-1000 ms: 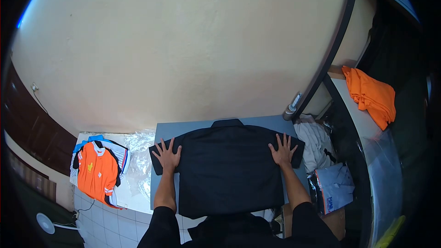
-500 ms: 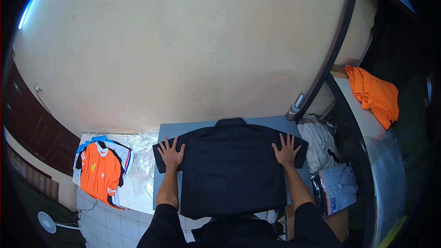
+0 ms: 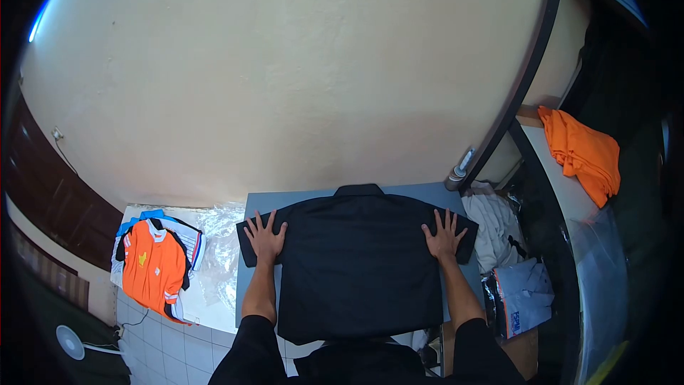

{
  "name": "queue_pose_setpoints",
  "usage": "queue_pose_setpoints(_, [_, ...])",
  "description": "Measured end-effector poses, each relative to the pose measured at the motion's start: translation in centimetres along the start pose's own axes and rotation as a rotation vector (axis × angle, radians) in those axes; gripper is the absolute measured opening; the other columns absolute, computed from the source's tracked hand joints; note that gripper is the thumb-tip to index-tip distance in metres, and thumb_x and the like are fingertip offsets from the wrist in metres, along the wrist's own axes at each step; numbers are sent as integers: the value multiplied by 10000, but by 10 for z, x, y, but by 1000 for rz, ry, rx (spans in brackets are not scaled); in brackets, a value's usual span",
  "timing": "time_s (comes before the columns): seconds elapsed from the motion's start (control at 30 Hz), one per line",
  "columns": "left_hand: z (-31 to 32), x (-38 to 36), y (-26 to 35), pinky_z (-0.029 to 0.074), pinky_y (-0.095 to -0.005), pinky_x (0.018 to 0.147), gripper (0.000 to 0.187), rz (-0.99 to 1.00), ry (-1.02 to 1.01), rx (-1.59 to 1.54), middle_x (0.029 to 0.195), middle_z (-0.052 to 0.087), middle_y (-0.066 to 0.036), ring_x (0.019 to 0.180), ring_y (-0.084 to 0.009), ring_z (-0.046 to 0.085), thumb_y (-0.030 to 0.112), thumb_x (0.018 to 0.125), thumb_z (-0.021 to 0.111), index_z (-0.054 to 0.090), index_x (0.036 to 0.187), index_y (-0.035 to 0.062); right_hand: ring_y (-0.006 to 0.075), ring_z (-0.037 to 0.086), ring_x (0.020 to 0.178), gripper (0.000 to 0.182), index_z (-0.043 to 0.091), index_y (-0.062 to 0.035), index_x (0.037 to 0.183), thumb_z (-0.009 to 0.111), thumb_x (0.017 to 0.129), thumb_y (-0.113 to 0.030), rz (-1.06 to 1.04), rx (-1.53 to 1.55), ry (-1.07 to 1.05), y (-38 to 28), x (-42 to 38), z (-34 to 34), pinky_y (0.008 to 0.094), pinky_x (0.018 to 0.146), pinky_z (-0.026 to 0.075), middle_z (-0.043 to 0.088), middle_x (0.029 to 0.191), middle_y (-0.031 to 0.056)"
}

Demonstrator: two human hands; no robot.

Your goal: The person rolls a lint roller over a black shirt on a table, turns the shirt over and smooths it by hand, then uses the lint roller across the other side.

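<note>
A black short-sleeved shirt (image 3: 360, 264) lies spread out on a grey-blue table (image 3: 285, 200), its collar toward the wall and its hem over the near edge. My left hand (image 3: 265, 239) rests flat on the shirt's left sleeve area, fingers spread. On the opposite side, my right hand (image 3: 443, 237) presses flat near the right sleeve, fingers also apart. Neither hand grips the cloth.
Left of the table, orange and other jerseys (image 3: 153, 264) lie on a white surface beside clear plastic (image 3: 219, 249). To the right are grey-white cloth (image 3: 491, 228), a bagged grey garment (image 3: 524, 296) and folded orange cloth (image 3: 581, 153). A bottle-like container (image 3: 458, 173) stands at the back right corner.
Both hands stay in place on the shirt, which lies as before. Only the camera view has shifted slightly.
</note>
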State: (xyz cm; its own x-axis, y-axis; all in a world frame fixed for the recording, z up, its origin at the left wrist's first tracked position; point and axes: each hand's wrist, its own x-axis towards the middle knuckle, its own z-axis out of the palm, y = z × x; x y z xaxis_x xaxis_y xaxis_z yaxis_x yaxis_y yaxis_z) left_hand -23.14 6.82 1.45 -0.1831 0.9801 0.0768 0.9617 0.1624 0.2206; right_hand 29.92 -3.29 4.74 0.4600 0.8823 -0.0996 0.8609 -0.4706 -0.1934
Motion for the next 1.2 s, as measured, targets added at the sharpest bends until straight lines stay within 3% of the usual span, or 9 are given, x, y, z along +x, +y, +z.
queue_pose_setpoints(0.7, [5, 2, -3, 56, -684, 1315, 721, -2, -7, -4, 1806, 203, -195, 1661, -504, 81, 746, 1030, 477, 406, 1678, 438, 336, 63, 1697, 790, 333, -320, 1723, 508, 1048, -690, -30, 22, 5, 2, 11, 3, 767, 1281, 3, 135, 1841, 62])
queue_pose_setpoints(0.8, [-7, 0, 5, 53, -724, 1294, 704, -45, -55, 13, 1784, 257, -204, 1652, -510, 118, 637, 1035, 567, 425, 1679, 392, 346, 68, 1696, 783, 358, -288, 1716, 529, 1047, -658, -21, 16, -8, -2, 10, 0, 763, 1284, 10, 154, 1837, 72])
queue_pose_setpoints(0.9, [1, -12, 23, 121, -758, 1267, 680, 88, 211, 29, 1751, 320, -207, 1640, -498, 175, 474, 1007, 666, 489, 1645, 319, 362, 104, 1690, 751, 411, -229, 1690, 570, 1049, -585, -81, 9, 43, -13, 17, 2, 753, 1289, 41, 199, 1825, 95])
queue_pose_setpoints(0.97, [-23, -34, 69, 212, -736, 1255, 657, 335, 180, -129, 1715, 381, -204, 1623, -475, 247, 360, 965, 715, 543, 1593, 266, 373, 132, 1684, 719, 447, -191, 1667, 594, 1051, -531, -239, 23, 145, -31, 11, 25, 745, 1292, 65, 231, 1814, 111])
queue_pose_setpoints(1.0, [-15, -42, 88, 267, -705, 1251, 607, 468, 183, -172, 1706, 404, -193, 1621, -444, 283, 370, 982, 694, 566, 1565, 260, 374, 147, 1680, 705, 452, -178, 1660, 604, 1052, -502, -360, 167, 116, -49, 6, 32, 739, 1294, 79, 244, 1809, 113])
queue_pose_setpoints(1.03, [-7, -46, 110, 257, -671, 1277, 579, 587, 109, -191, 1704, 420, -173, 1622, -407, 305, 368, 1018, 654, 555, 1580, 269, 376, 162, 1677, 692, 456, -164, 1652, 613, 1053, -473, -480, 310, 82, -74, -1, 36, 734, 1295, 94, 258, 1803, 115])
queue_pose_setpoints(1.1, [15, -50, 150, 220, -659, 1301, 564, 685, -9, -289, 1753, 358, -141, 1648, -373, 265, 408, 1077, 562, 501, 1629, 312, 365, 155, 1681, 690, 419, -197, 1680, 582, 1072, -477, -589, 281, 50, -120, -21, 39, 730, 1299, 74, 243, 1812, 96])
queue_pose_setpoints(1.2, [41, -44, 174, 176, -656, 1312, 578, 605, -105, -206, 1787, 298, -123, 1663, -367, 227, 443, 1110, 497, 424, 1678, 366, 354, 149, 1683, 680, 380, -264, 1706, 533, 1090, -509, -604, 154, -23, -152, -29, 52, 732, 1300, 45, 228, 1820, 66])
